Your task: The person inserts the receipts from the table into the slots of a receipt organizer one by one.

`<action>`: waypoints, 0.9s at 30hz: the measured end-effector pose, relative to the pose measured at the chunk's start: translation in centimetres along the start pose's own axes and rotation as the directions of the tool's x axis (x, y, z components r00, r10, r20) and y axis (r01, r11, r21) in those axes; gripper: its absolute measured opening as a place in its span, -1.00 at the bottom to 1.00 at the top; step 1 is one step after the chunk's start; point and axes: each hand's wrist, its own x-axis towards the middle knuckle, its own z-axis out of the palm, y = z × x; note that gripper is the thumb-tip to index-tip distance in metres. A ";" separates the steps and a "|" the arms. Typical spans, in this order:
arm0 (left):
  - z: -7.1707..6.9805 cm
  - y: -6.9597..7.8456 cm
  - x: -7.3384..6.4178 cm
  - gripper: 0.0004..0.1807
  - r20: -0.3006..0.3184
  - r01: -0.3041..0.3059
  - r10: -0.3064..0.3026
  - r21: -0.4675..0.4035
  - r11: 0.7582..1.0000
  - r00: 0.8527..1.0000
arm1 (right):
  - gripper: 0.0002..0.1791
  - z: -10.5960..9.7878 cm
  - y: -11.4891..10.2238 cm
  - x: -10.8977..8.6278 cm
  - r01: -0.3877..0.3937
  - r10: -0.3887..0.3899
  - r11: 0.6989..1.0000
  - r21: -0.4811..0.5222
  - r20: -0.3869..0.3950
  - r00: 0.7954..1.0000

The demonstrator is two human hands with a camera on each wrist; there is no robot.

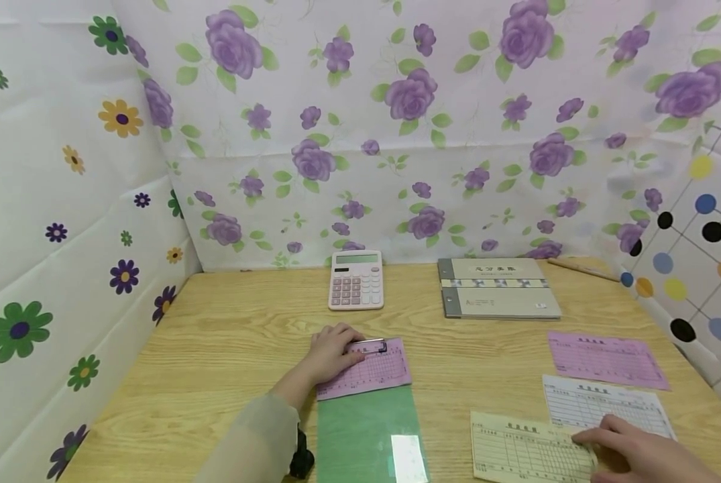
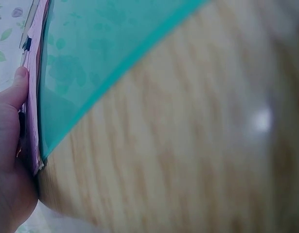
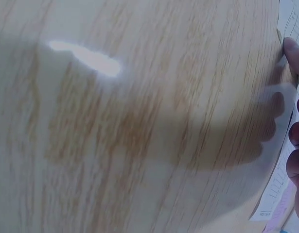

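A green clipboard [image 1: 366, 429] lies on the wooden table with a pink form [image 1: 381, 372] under its metal clip [image 1: 369, 345]. My left hand [image 1: 330, 355] rests on the clipboard's upper left, fingers above the clip and thumb laid over the pink form. In the left wrist view that thumb [image 2: 20, 87] presses alongside the clip. At the lower right, my right hand [image 1: 650, 449] pinches the right edge of a yellow form [image 1: 523, 446], which bends up slightly there. The right wrist view shows a fingertip [image 3: 290, 48] at a sheet's edge, the other fingers curled.
A white form [image 1: 607, 402] and another pink form [image 1: 604, 359] lie behind the yellow one. Farther back are a pink calculator [image 1: 356, 282], a ledger book [image 1: 502, 288] and a thin stick-like pen [image 1: 583, 270]. Patterned cloth walls [image 1: 360, 134] enclose the table.
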 end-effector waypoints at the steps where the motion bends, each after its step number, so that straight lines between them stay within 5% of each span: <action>1: 0.0 0.0 0.0 -0.62 -0.001 0.001 -0.001 -0.001 1.000 1.000 | -0.61 0.0 0.0 0.0 0.001 -0.001 1.000 0.010 0.006 1.000; 7: 0.0 0.0 0.0 -0.61 -0.003 0.002 -0.002 -0.003 1.000 1.000 | -0.69 0.1 0.0 0.2 0.052 -0.055 0.994 0.093 0.030 0.998; 12: 0.1 0.0 0.0 -0.62 -0.001 0.000 0.000 -0.001 1.000 1.000 | -0.73 0.4 -0.4 0.5 -0.003 -0.004 0.990 0.138 0.054 0.999; 18: 0.1 0.0 0.1 -0.63 0.006 0.004 -0.004 0.005 1.000 1.000 | -0.78 0.6 -1.0 1.0 0.048 -0.051 0.984 0.169 0.015 0.999; 24: 0.1 0.0 0.0 -0.62 0.001 0.002 -0.002 -0.001 1.000 1.000 | -0.73 0.3 -2.3 1.8 -0.039 0.029 0.954 0.296 0.038 0.999; 27: 0.0 0.1 0.0 -0.62 0.003 0.003 -0.003 -0.001 1.000 1.000 | -0.73 0.3 -2.8 2.5 0.008 -0.012 0.956 0.294 0.010 1.000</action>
